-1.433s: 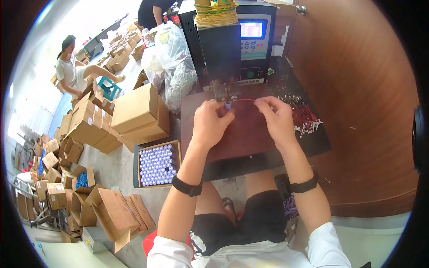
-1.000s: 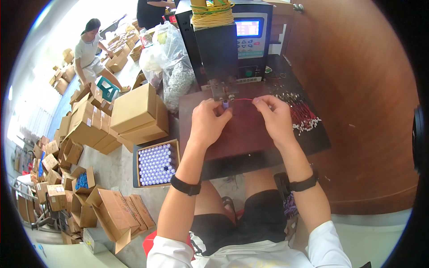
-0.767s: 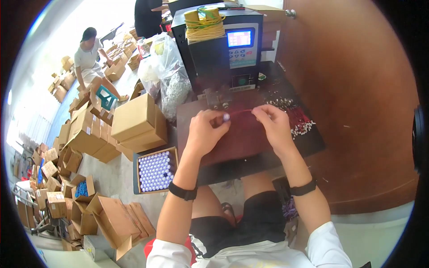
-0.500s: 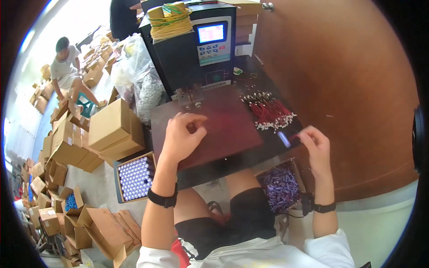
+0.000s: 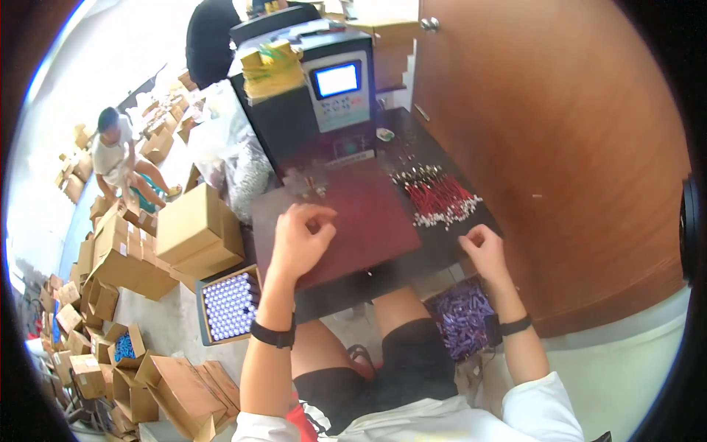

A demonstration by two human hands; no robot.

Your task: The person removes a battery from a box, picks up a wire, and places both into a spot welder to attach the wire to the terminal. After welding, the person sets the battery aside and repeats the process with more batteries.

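Note:
My left hand (image 5: 302, 241) hovers over the dark red board (image 5: 361, 228) on the black table, below the small metal contacts (image 5: 315, 188) at the machine's front. Its fingers and thumb curl toward each other; anything held there is too small or hidden to name. Beside the near end of the red wire leads (image 5: 438, 197), my right hand (image 5: 487, 256) is closed in a pinch, and I cannot make out anything in it. The leads lie in a row with white ends. Behind the board stands a black machine (image 5: 342, 118) with a lit screen and buttons.
A box of purple cylindrical cells (image 5: 462, 318) is under the table's right edge; a tray of upright cells (image 5: 230, 308) stands at the left. Cardboard boxes (image 5: 190, 230) crowd the left floor. A brown door (image 5: 560, 162) closes the right side. A person (image 5: 116, 151) sits far left.
My right hand has moved left toward the wire leads, and the purple cell beside it is no longer visible there. My left hand stays over the board. The view has shifted slightly.

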